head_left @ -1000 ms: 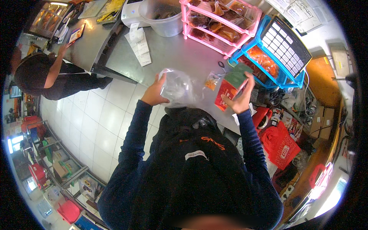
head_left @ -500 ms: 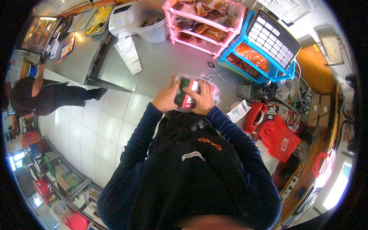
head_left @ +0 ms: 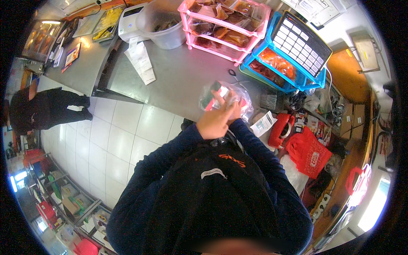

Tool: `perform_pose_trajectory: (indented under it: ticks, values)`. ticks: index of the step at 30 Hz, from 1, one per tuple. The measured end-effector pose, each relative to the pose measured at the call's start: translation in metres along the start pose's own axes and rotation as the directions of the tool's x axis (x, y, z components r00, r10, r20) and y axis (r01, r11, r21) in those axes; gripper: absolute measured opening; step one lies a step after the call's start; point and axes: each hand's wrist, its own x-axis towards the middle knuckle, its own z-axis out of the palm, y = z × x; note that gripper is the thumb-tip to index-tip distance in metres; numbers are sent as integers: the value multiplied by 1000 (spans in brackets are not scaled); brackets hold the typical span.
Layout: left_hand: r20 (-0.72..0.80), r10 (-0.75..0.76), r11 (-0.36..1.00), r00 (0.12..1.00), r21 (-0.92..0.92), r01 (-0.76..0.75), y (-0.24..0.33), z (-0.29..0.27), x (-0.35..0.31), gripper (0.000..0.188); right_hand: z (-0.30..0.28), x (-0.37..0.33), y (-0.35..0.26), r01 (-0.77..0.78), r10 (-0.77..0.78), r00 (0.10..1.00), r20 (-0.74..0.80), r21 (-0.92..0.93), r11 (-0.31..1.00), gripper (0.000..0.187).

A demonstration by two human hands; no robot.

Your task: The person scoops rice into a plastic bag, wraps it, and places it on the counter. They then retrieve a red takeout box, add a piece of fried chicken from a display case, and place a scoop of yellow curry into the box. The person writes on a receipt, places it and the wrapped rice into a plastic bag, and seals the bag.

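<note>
A clear plastic bag stands over the near edge of the steel counter, with a dark package bearing a red and white band inside it. My left hand crosses in front of the bag, its fingers gathered at the plastic and partly smeared by motion. Close behind it, my right hand grips the same bag on its near right side. The left hand hides part of the right fingers. Black-handled scissors lie just beyond the bag, their blades mostly covered by it.
Pink tiered racks and a blue rack hold bagged food at the back, beside a tablet screen. Paper slips hang from a white printer. A red tape dispenser and red bag are right. Someone in black stands left.
The package, held up in both hands before, now sits within the clear bag a little farther right. My left hand has moved right and nearer, against the right hand. The person at left has shifted.
</note>
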Motion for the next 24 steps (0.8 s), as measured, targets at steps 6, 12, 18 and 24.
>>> perform_pose_trajectory:
  ticks: [6, 12, 18, 24]
  values:
    - [-309, -6, 998, 951, 52, 23, -24, -10, 11, 96, -2, -34, 19, -21, 5, 997, 80, 203, 979, 37]
    - [-154, 62, 987, 986, -137, -84, -12, 7, 23, 96, 13, -46, 20, -103, 42, 971, 237, 252, 962, 40]
    - [133, 217, 975, 967, -80, -208, 24, 5, 7, 88, 41, -23, 32, -397, 315, 915, 253, 426, 813, 53]
    - [7, 75, 995, 997, -72, -74, 21, -4, 9, 92, 54, -36, 16, 69, 529, 825, 198, 894, -442, 63]
